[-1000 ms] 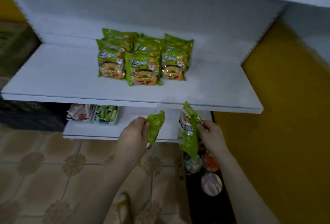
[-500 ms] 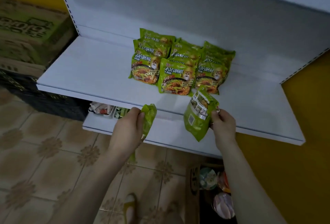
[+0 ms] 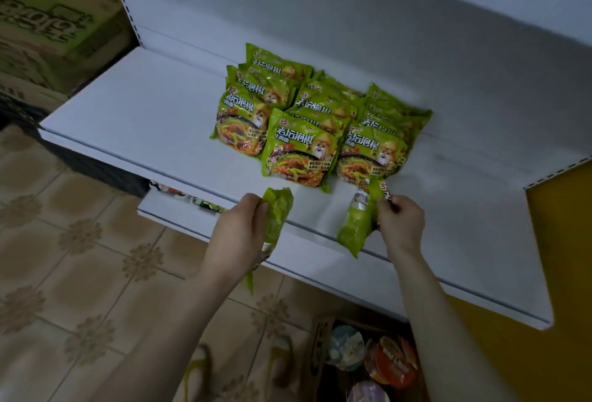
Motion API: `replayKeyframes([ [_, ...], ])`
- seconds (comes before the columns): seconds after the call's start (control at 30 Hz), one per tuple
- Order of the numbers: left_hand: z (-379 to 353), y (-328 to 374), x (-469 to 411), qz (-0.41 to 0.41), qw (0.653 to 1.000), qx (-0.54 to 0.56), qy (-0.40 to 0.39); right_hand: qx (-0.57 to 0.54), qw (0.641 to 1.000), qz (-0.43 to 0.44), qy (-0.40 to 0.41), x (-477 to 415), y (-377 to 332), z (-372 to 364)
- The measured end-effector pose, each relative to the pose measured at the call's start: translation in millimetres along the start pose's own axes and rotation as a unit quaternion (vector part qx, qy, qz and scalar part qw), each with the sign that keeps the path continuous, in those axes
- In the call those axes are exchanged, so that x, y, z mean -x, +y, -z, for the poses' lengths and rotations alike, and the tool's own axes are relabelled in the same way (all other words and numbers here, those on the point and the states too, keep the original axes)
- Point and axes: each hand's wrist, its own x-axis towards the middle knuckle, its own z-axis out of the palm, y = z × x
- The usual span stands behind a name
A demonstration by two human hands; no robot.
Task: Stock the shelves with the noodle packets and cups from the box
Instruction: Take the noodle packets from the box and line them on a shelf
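Noodle packets (image 3: 307, 132) lie in a green pile in the middle of the white shelf (image 3: 144, 119). Two more are in the hands. The left hand (image 3: 237, 235) grips the left packet (image 3: 277, 212), its fingers (image 3: 256, 206) curled tight round it. The right hand (image 3: 400, 225) pinches the right packet (image 3: 357, 225) near its top, fingers clamped on it. Both held packets are higher than half a second ago and now hang over the front edge of the shelf, just in front of the pile. The right packet has turned and looks thinner. The box (image 3: 320, 347) with cups (image 3: 394, 360) sits on the floor below.
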Motion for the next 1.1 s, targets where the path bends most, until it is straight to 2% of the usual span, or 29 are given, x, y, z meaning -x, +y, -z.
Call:
replayKeyframes([
  [0.1, -14.0, 5.2, 1.0, 0.011, 1.000, -0.008, 0.014, 0.081, 0.996, 0.036, -0.009, -16.2, 5.9, 0.1],
  [0.23, -24.6, 3.9, 2.5, 0.027, 0.999, -0.025, 0.017, 0.096, 0.994, 0.042, -0.027, -32.4, 6.5, -17.2],
  [0.37, -29.2, -4.0, -2.9, 0.044, 0.999, -0.028, 0.016, 0.116, 0.988, 0.063, -0.082, -40.5, 2.9, -51.2],
  [0.53, -35.7, -13.0, -8.4, 0.067, 0.997, -0.039, 0.008, 0.156, 0.977, 0.025, -0.143, -44.6, 4.7, -86.5],
  [0.63, -38.3, -17.3, -9.2, 0.062, 0.997, -0.041, 0.006, 0.133, 0.974, 0.014, -0.182, -42.1, 8.8, -92.9],
  [0.7, -39.9, -18.9, -10.6, 0.060, 0.998, -0.037, 0.002, 0.076, 0.983, -0.003, -0.166, -42.0, 17.2, -87.7],
  [0.77, -41.9, -18.6, -12.7, 0.057, 0.998, -0.036, 0.000, 0.036, 0.993, -0.001, -0.116, -43.0, 23.9, -71.9],
  [0.9, -46.0, -15.2, -16.7, 0.055, 0.998, -0.037, -0.004, 0.063, 0.995, -0.072, 0.009, -53.0, 45.1, -40.4],
  [1.0, -48.4, -13.2, -18.3, 0.056, 0.997, -0.045, -0.007, 0.085, 0.982, -0.162, -0.047, -60.9, 65.2, -34.9],
  [1.1, -48.7, -11.8, -18.2, 0.055, 0.997, -0.047, -0.008, 0.083, 0.974, -0.187, -0.093, -63.2, 69.6, -36.4],
])
